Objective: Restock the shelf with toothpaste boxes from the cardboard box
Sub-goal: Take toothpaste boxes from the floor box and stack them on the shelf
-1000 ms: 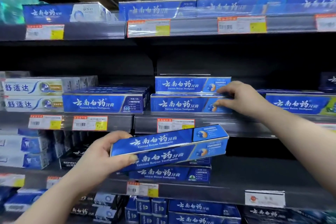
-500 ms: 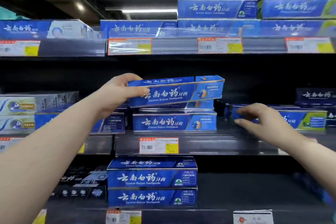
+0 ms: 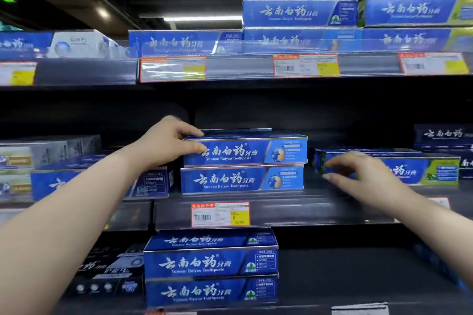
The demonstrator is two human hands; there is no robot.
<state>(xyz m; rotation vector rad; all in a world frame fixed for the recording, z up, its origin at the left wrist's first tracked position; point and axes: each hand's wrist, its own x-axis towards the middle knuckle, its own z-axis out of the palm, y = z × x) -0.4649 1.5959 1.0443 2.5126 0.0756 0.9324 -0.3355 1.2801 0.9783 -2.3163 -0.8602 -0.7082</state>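
Note:
A blue toothpaste box (image 3: 245,149) lies on top of a stack on the middle shelf (image 3: 281,208), over another blue box (image 3: 242,179). My left hand (image 3: 166,142) grips the top box at its left end, thumb on the front, fingers on the lid. My right hand (image 3: 358,171) hovers to the right of the stack, fingers apart, holding nothing, in front of a blue-and-green box (image 3: 419,170). The cardboard box is out of view.
The upper shelf (image 3: 238,66) carries more blue boxes and price tags. Below, a stack of blue boxes (image 3: 211,263) fills the lower shelf's middle, with dark boxes (image 3: 110,273) to its left. White and blue boxes (image 3: 99,181) stand left of the stack.
My left hand raised the box from waist height and set it down onto the middle-shelf stack. My right hand left the stack and drifted right, open.

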